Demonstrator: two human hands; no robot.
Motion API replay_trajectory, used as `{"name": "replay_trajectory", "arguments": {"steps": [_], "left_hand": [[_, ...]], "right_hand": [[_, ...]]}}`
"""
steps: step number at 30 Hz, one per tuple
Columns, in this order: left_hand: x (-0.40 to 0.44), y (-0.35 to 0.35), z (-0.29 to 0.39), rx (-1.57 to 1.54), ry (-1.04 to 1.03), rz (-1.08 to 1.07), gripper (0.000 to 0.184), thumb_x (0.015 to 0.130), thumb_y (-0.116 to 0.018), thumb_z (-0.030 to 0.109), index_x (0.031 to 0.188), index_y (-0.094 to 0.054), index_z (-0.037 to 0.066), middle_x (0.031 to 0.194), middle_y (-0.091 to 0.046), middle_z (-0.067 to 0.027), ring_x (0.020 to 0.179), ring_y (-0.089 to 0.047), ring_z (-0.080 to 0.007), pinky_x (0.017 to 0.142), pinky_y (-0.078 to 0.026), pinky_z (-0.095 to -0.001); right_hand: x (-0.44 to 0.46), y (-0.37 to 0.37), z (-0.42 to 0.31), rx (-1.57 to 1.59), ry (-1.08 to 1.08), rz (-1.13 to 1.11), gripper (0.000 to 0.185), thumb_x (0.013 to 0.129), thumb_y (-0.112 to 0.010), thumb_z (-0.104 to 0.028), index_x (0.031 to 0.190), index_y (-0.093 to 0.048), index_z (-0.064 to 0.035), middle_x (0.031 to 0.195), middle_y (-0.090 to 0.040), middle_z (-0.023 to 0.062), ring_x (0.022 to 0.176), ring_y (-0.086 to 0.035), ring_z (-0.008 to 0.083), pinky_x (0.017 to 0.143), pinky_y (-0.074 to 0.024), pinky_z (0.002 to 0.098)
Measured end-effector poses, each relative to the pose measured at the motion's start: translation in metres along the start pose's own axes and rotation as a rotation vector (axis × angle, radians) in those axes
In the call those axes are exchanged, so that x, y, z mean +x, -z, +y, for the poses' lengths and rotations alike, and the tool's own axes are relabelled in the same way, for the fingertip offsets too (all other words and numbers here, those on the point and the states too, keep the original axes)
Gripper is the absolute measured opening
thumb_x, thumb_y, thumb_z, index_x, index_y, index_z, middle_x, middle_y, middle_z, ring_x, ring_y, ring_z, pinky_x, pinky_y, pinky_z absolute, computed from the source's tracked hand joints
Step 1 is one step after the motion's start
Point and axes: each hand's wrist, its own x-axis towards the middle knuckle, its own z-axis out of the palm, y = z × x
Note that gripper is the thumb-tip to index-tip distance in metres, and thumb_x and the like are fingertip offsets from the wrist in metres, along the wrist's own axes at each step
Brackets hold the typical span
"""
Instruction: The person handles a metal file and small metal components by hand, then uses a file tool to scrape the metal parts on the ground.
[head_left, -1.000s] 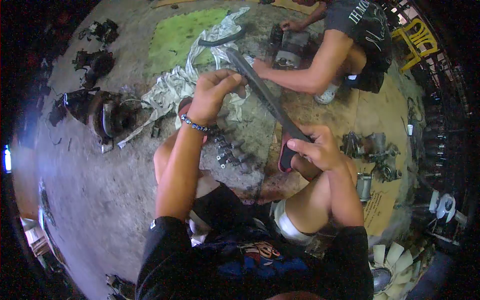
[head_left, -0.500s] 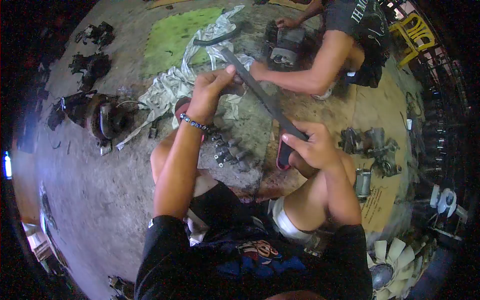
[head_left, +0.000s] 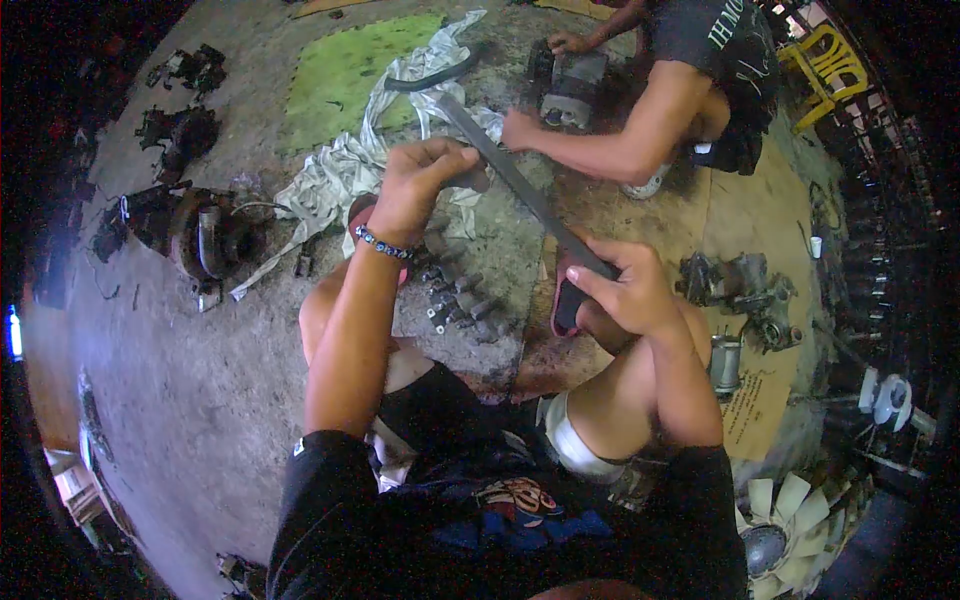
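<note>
A long, flat, dark grey strip slants across the middle of the head view, from upper left to lower right. My right hand grips its lower end, thumb laid along the top. My left hand is curled with thumb and forefinger pressed together, right beside the strip's upper half. Something small and dark shows under those fingers, too unclear to name, and whether they touch the strip I cannot tell. Below the hands, a cluster of dark metal parts lies on the floor between my feet.
Opposite, a co-worker crouches with hands at a dark machine part. White cloth and a curved black strip lie by a green mat. Greasy parts sit right, a fan lower right, a yellow chair behind.
My left hand has slid slightly down and right along the strip, its thumb lower now. The strip's far end has shifted a little left. The co-worker's nearer hand has moved slightly.
</note>
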Motion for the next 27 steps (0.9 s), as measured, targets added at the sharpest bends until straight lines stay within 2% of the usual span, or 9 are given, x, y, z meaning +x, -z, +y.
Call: {"name": "replay_trajectory", "arguments": {"steps": [4, 7, 10, 13, 16, 19, 21, 24, 27], "left_hand": [[-0.001, -0.001, 0.003, 0.033, -0.014, -0.034, 0.019, 0.083, -0.062, 0.016, 0.082, -0.062, -0.003, 0.074, -0.064, -0.0109, 0.070, -0.062, -0.0199, 0.069, -0.049, -0.0329], [-0.002, -0.002, 0.005, 0.025, -0.007, -0.059, 0.019, 0.083, -0.062, 0.016, 0.083, -0.062, -0.003, 0.074, -0.063, -0.0105, 0.071, -0.060, -0.0194, 0.069, -0.048, -0.0318], [-0.004, -0.003, 0.007, -0.052, 0.006, -0.069, 0.018, 0.083, -0.062, 0.016, 0.084, -0.062, -0.002, 0.073, -0.063, -0.0099, 0.070, -0.059, -0.0190, 0.068, -0.046, -0.0306], [-0.007, -0.007, 0.010, -0.133, 0.020, -0.061, 0.017, 0.082, -0.062, 0.015, 0.083, -0.061, -0.002, 0.071, -0.062, -0.0095, 0.068, -0.058, -0.0188, 0.067, -0.046, -0.0298], [-0.006, -0.008, 0.011, -0.209, 0.035, -0.062, 0.018, 0.082, -0.063, 0.016, 0.081, -0.061, -0.002, 0.067, -0.060, -0.0083, 0.065, -0.057, -0.0185, 0.065, -0.045, -0.0298], [-0.006, -0.007, 0.009, -0.259, 0.054, -0.058, 0.018, 0.082, -0.063, 0.016, 0.080, -0.061, -0.002, 0.066, -0.058, -0.0074, 0.063, -0.056, -0.0184, 0.064, -0.044, -0.0301], [-0.006, -0.007, 0.007, -0.299, 0.045, -0.075, 0.018, 0.081, -0.063, 0.016, 0.079, -0.061, -0.002, 0.065, -0.058, -0.0068, 0.062, -0.055, -0.0183, 0.063, -0.044, -0.0303], [-0.007, -0.006, 0.006, -0.283, 0.038, -0.092, 0.021, 0.082, -0.063, 0.019, 0.081, -0.062, -0.002, 0.067, -0.059, -0.0069, 0.063, -0.056, -0.0180, 0.064, -0.045, -0.0310], [-0.005, -0.008, 0.006, -0.003, 0.023, -0.008, 0.026, 0.084, -0.063, 0.023, 0.084, -0.063, -0.003, 0.070, -0.062, -0.0079, 0.067, -0.059, -0.0179, 0.067, -0.047, -0.0316]], "right_hand": [[-0.002, 0.002, -0.010, -0.007, -0.003, 0.007, 0.034, 0.077, -0.067, -0.012, 0.107, -0.062, 0.0027, 0.088, -0.067, 0.0094, 0.080, -0.057, 0.0095, 0.076, -0.0464, 0.0262], [-0.005, 0.007, -0.005, -0.024, -0.102, -0.051, 0.035, 0.077, -0.067, -0.012, 0.108, -0.062, 0.0025, 0.089, -0.067, 0.0089, 0.080, -0.057, 0.0095, 0.076, -0.0464, 0.0257], [-0.005, -0.001, 0.005, 0.129, 0.055, 0.009, 0.036, 0.077, -0.067, -0.012, 0.110, -0.062, 0.0013, 0.092, -0.067, 0.0074, 0.082, -0.056, 0.0097, 0.077, -0.0458, 0.0256], [-0.007, 0.003, -0.006, 0.216, -0.066, -0.093, 0.037, 0.077, -0.068, -0.013, 0.111, -0.062, 0.0007, 0.095, -0.066, 0.0066, 0.087, -0.056, 0.0099, 0.081, -0.0442, 0.0258], [-0.009, 0.007, -0.003, 0.165, -0.094, -0.143, 0.038, 0.078, -0.068, -0.013, 0.112, -0.061, 0.0012, 0.095, -0.066, 0.0048, 0.088, -0.054, 0.0093, 0.082, -0.0429, 0.0254], [-0.009, 0.004, -0.003, 0.294, -0.078, -0.149, 0.037, 0.078, -0.068, -0.014, 0.111, -0.062, 0.0019, 0.090, -0.065, 0.0031, 0.084, -0.053, 0.0083, 0.078, -0.0433, 0.0246], [-0.009, 0.007, -0.005, 0.266, -0.085, -0.160, 0.036, 0.078, -0.068, -0.013, 0.111, -0.062, 0.0018, 0.088, -0.064, 0.0024, 0.083, -0.053, 0.0081, 0.076, -0.0436, 0.0246], [-0.011, 0.006, -0.005, 0.286, -0.102, -0.160, 0.035, 0.079, -0.067, -0.011, 0.111, -0.061, 0.0019, 0.086, -0.063, 0.0030, 0.084, -0.053, 0.0087, 0.078, -0.0440, 0.0248], [-0.008, -0.001, -0.004, 0.149, -0.033, -0.041, 0.034, 0.080, -0.065, -0.010, 0.112, -0.060, 0.0024, 0.086, -0.064, 0.0038, 0.085, -0.054, 0.0099, 0.081, -0.0441, 0.0254]]}}
